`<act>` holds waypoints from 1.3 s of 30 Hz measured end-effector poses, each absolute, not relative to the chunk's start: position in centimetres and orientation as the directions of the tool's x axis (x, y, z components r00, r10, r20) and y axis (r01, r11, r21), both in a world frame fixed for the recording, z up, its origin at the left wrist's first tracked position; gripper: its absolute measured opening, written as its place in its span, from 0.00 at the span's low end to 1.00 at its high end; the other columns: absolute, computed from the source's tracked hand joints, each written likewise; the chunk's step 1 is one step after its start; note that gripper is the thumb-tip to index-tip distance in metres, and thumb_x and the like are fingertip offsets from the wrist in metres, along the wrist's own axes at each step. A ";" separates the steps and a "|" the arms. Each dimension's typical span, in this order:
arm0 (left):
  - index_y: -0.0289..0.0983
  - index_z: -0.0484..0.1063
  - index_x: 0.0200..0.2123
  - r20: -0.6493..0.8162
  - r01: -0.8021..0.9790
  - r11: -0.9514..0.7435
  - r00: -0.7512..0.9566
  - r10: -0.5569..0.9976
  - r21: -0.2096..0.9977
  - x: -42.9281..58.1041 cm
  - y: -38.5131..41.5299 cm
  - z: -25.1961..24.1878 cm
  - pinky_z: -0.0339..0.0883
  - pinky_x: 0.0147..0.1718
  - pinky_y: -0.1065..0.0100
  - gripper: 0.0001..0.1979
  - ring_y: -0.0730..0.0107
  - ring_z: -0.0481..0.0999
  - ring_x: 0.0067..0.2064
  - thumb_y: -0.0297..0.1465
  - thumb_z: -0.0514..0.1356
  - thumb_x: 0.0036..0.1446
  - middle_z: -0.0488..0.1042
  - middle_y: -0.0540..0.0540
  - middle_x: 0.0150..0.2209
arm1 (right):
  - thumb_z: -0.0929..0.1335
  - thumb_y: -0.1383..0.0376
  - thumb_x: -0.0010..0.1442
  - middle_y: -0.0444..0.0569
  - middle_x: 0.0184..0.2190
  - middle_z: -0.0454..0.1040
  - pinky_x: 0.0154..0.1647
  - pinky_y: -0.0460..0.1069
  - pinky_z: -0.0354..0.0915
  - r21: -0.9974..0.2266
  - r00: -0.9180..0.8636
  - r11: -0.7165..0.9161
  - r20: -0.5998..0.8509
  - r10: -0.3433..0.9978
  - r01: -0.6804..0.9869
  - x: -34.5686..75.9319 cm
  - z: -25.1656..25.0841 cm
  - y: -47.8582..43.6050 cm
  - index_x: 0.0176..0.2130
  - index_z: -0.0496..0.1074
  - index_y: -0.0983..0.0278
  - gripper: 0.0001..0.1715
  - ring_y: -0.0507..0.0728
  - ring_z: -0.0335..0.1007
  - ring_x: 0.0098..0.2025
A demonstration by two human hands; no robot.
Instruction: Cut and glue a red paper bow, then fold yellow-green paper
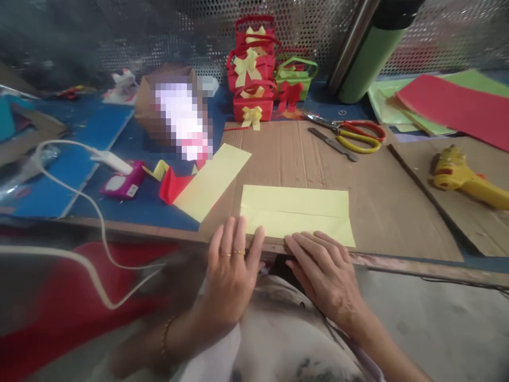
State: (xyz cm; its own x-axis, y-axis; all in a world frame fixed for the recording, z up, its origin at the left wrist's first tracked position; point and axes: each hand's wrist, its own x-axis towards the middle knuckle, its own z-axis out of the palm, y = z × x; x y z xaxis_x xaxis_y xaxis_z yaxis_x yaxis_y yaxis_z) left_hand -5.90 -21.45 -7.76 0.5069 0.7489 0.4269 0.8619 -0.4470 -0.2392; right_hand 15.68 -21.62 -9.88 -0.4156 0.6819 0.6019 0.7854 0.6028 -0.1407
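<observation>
A creased sheet of pale yellow paper (296,201) lies on the cardboard at the table's front edge, a fold line running along its length. My left hand (234,262) rests at its lower left corner, fingers stretched out and somewhat apart. Along the lower right edge, my right hand (324,265) lies with its fingers extended flat on the paper. Neither hand grips anything. A second yellow paper strip (214,180) lies slanted to the left, overlapping a folded red paper piece (172,185).
Small red paper baskets (252,106) with yellow bows and a green basket (295,79) stand behind. Scissors (358,135), a craft blade (333,144), a yellow glue gun (465,178), coloured sheets (457,106) and a green bottle (369,63) are rightward. A white cable (99,212) hangs left.
</observation>
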 end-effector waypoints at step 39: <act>0.26 0.75 0.57 0.459 0.686 -0.680 0.707 0.538 -0.259 -4.6 -19.1 -6.6 0.66 0.50 0.57 0.19 0.60 0.79 0.45 0.34 0.59 0.71 0.82 0.38 0.45 | 0.64 0.68 0.73 0.56 0.49 0.79 0.62 0.58 0.64 -0.071 -0.468 0.571 0.496 0.731 0.818 16.3 -8.4 -21.3 0.58 0.74 0.63 0.17 0.60 0.72 0.53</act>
